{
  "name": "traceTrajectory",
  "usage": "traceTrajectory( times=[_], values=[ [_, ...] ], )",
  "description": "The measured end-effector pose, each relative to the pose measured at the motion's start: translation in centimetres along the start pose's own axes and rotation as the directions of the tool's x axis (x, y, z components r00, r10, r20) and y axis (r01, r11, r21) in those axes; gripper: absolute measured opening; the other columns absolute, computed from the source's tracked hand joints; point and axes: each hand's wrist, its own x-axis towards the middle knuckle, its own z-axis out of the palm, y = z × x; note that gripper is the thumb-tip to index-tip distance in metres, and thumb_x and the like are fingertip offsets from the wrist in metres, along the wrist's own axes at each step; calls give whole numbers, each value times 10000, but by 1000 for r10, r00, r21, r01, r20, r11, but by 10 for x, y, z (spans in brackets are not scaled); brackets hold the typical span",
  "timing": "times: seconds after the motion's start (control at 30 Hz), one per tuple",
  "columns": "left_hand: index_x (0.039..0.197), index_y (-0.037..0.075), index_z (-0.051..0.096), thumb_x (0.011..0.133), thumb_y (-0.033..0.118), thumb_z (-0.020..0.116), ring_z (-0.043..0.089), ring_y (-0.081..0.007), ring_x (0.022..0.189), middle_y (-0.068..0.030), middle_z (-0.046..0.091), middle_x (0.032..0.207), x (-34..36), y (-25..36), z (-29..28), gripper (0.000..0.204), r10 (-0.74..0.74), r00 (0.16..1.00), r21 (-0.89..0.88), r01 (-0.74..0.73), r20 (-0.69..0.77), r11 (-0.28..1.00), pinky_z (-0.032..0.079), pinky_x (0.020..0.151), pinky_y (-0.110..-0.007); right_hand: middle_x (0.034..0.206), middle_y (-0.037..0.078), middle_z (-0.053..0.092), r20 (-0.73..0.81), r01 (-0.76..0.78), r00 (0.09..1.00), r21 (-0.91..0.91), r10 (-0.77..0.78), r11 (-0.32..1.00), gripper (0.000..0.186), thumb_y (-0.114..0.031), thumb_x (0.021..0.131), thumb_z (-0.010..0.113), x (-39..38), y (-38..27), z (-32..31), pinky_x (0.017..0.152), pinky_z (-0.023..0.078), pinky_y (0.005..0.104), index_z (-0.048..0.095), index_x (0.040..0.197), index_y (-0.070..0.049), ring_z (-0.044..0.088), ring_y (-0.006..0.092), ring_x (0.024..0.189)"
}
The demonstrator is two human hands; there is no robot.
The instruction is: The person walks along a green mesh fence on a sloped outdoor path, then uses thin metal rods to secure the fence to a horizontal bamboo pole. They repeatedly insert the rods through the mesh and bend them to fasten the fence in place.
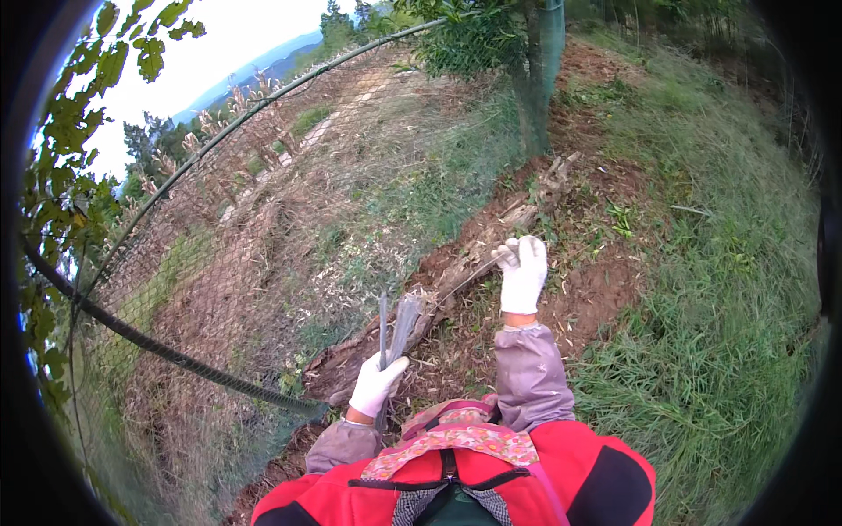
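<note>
My left hand (pixel 379 386), in a white glove, is closed round a bundle of flat grey strips (pixel 403 326). The strips stick up past the fingers, and one stands apart from the others. Further forward and to the right is my right hand (pixel 524 279), also white-gloved, with its fingertips pinched together. A thin pale strand (pixel 469 279) slants from near the bundle up to those fingertips. Its far end is hidden by the glove. Beneath both hands lies a long, rough log (pixel 351 361) on the soil.
A green mesh fence (pixel 193 298) with a dark bent rail (pixel 167 351) curves along the left. A tree trunk (pixel 528 96) stands ahead beside the netting. Bare reddish soil (pixel 605 289) and tall grass (pixel 702 351) slope off to the right.
</note>
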Motion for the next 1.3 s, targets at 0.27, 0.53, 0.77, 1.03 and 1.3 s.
traceTrajectory(
  times=[0.27,0.53,0.77,1.03,1.3],
  values=[
    [1140,-5,573,870,115,613,409,-33,463,50,496,633,4,12,25,299,398,889,161,-369,-228,916,298,413,-198,866,40,614,443,-10,826,-607,349,795,162,-159,886,620,-43,21,30,571,528,228,613,1009,-53,591,101,717],
    [960,-4,655,877,78,603,551,-72,669,-3,629,785,18,19,45,128,515,756,385,-371,-404,845,445,606,-230,777,95,623,630,204,491,-754,601,624,210,-214,896,593,-91,34,22,680,473,311,622,953,-13,565,128,722],
    [936,46,582,919,226,608,370,-28,454,52,462,620,19,20,45,182,559,697,346,-440,-450,828,275,399,-205,780,147,642,656,294,552,-731,515,615,188,-224,874,556,-99,23,-3,667,487,405,655,902,-67,629,333,730],
    [935,34,607,899,209,632,375,-34,513,58,475,657,23,23,45,181,439,806,315,-330,-397,890,285,459,-207,807,160,656,541,269,654,-820,529,505,194,-233,848,558,-121,1,-16,658,492,456,654,908,-76,632,371,765],
    [809,43,611,847,156,644,485,-60,559,33,556,658,74,42,90,124,485,858,303,-423,-170,854,380,490,-243,795,70,657,338,60,617,-921,710,386,242,-189,923,541,-66,-32,-36,597,474,319,640,1083,-37,596,146,653]
  ],
)
